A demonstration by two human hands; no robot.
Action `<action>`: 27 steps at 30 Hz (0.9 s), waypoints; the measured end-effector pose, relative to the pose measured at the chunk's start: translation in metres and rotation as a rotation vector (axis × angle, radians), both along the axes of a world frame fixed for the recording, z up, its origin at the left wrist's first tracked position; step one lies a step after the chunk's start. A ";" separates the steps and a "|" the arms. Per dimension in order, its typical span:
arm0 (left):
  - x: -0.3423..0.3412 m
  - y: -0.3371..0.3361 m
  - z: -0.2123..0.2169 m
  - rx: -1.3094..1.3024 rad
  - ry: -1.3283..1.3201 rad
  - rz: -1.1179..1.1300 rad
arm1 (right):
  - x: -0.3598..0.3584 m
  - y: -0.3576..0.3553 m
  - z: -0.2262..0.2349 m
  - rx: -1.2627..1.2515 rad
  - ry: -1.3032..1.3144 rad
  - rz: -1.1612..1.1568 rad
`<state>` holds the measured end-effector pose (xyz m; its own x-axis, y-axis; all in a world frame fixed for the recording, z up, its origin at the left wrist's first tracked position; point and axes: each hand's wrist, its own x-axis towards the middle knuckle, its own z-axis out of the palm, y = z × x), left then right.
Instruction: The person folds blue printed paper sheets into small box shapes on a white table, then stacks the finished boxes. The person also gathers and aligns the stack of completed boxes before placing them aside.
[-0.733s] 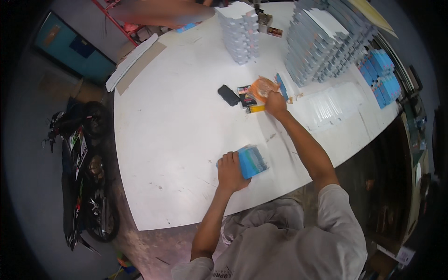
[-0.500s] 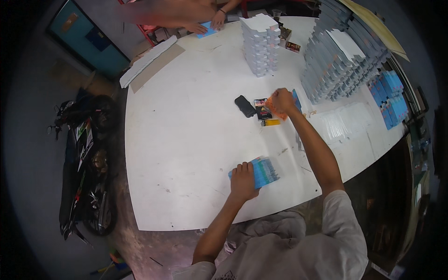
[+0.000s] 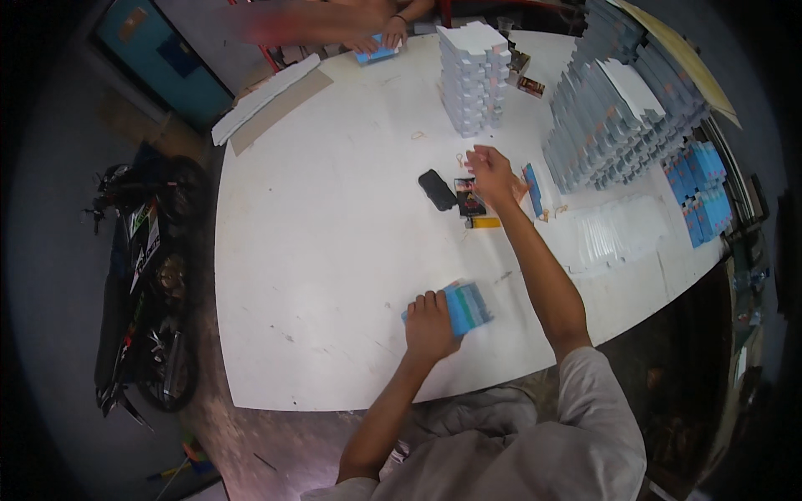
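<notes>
"As the left hand [image 3: 430, 324] steadies a stack of blue printed card [image 3: 469, 307] on the near side of the desk [image 3: 309, 334], how would that stack handle?"

"Light and fairly stiff, by its look, though smooth faces could slide apart; best taken across both long edges, squeezed evenly. The left fingers are clasped over its left end."

"And the right hand [image 3: 493, 175]?"

"It hovers farther out, by an orange bag [image 3: 520, 190], a yellow lighter [image 3: 484, 223] and a black phone [image 3: 437, 190]. Whether its fingers pinch anything, I cannot tell."

"Beyond?"

"A tall white stack of notched card [image 3: 474, 79] stands on the desk; at the far edge, a co-worker's hands [image 3: 393, 32] meet another blue piece [image 3: 380, 55]."
</notes>
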<state>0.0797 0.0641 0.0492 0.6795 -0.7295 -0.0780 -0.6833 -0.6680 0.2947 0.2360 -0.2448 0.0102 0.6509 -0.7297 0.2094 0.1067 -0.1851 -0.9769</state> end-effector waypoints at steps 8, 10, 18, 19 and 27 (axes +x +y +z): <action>-0.002 0.006 0.002 -0.075 0.027 0.060 | -0.258 0.143 0.023 -0.174 0.061 0.096; -0.011 0.007 0.003 -0.067 0.027 0.090 | -0.293 0.187 0.031 -0.375 0.129 0.200; -0.028 0.013 -0.005 -0.078 -0.047 0.114 | -0.310 0.205 0.019 -1.069 0.498 0.536; -0.028 0.015 -0.002 -0.044 -0.027 0.122 | -0.309 0.203 0.027 -1.052 0.507 0.565; -0.016 0.017 0.001 0.020 0.159 0.055 | -0.300 0.190 0.034 -0.875 0.449 0.628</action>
<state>0.0638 0.0810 0.0504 0.6964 -0.6888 -0.2014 -0.5916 -0.7098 0.3824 -0.0643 -0.0553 0.0441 0.9897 0.0262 0.1409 0.0958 -0.8519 -0.5149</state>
